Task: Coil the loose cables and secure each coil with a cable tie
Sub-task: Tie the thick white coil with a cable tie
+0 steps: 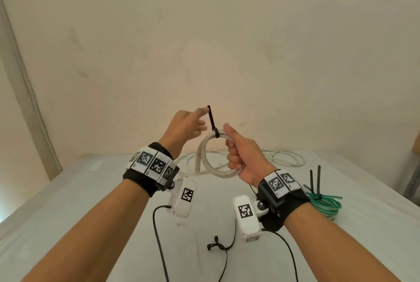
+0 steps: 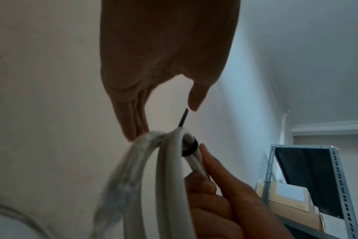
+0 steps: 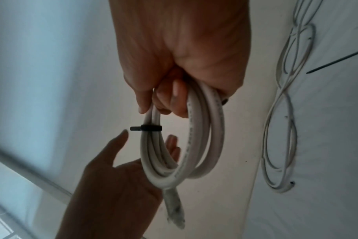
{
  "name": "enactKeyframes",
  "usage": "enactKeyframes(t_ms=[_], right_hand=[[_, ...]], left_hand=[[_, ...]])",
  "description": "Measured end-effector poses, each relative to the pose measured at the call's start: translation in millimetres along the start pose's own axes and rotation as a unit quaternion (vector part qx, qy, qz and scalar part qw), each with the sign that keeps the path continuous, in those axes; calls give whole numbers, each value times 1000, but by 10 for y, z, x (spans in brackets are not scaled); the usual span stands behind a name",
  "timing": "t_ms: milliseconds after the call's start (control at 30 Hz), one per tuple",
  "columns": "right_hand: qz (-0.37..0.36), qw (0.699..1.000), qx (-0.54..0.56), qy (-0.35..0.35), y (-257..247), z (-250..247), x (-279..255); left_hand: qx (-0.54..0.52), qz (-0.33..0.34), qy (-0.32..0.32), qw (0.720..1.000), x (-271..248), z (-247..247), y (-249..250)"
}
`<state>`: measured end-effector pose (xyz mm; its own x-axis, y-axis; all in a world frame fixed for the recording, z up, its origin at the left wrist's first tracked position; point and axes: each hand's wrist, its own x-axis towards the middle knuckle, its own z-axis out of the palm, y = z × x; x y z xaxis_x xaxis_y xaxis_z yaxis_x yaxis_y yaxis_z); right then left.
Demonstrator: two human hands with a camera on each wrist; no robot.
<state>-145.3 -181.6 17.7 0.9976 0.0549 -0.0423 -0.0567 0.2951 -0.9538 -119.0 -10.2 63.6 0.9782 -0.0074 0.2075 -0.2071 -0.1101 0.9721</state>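
Note:
A white cable coil (image 1: 212,163) hangs in the air above the table, and my right hand (image 1: 234,154) grips its right side with fingers curled through the loops. A black cable tie (image 1: 215,133) is cinched around the top of the coil, its tail (image 1: 211,118) sticking up. My left hand (image 1: 201,122) is beside that tail with fingers straight and spread, the index fingertip near the tail's end. In the left wrist view the tie tail (image 2: 183,118) stands between thumb and fingers, unpinched. The right wrist view shows the tie (image 3: 150,128) banding the coil (image 3: 196,145).
A loose white cable (image 1: 281,159) sprawls at the back of the white table (image 1: 68,213). A green coil (image 1: 325,202) with black ties lies at the right. Another black tie (image 1: 218,245) lies near the front. A metal shelf (image 2: 337,177) stands to the right.

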Motion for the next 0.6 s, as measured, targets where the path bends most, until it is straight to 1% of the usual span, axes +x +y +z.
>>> enactKeyframes(t_ms=[67,100,133,233,300,367,433,500,567,600], right_hand=[[-4,1000,-7,-2,-26,18,10],[-8,1000,-5,-5,-31,37,19],[-10,1000,-1,-7,-36,51,24],[-8,1000,13,-12,-48,86,26],[-7,1000,16,-10,-53,81,3],[-8,1000,18,-12,-76,68,-2],[-4,1000,11,-15,-121,86,2],[-3,1000,-6,-19,-178,114,13],[-8,1000,-16,-22,-213,126,5],[-11,1000,-16,-23,-213,123,1]], left_hand=[[7,-48,-72,996,-57,10,-40],[3,-52,-93,994,-73,27,-49],[-6,-41,-98,994,-77,54,-58],[-2,51,-52,997,-28,100,-68],[2,93,-21,995,-11,119,-67],[35,131,11,991,3,156,-103],[76,180,63,979,3,190,-140],[35,208,90,973,-20,234,-145],[-18,215,89,972,-35,252,-128],[-29,214,86,973,-39,252,-110]])
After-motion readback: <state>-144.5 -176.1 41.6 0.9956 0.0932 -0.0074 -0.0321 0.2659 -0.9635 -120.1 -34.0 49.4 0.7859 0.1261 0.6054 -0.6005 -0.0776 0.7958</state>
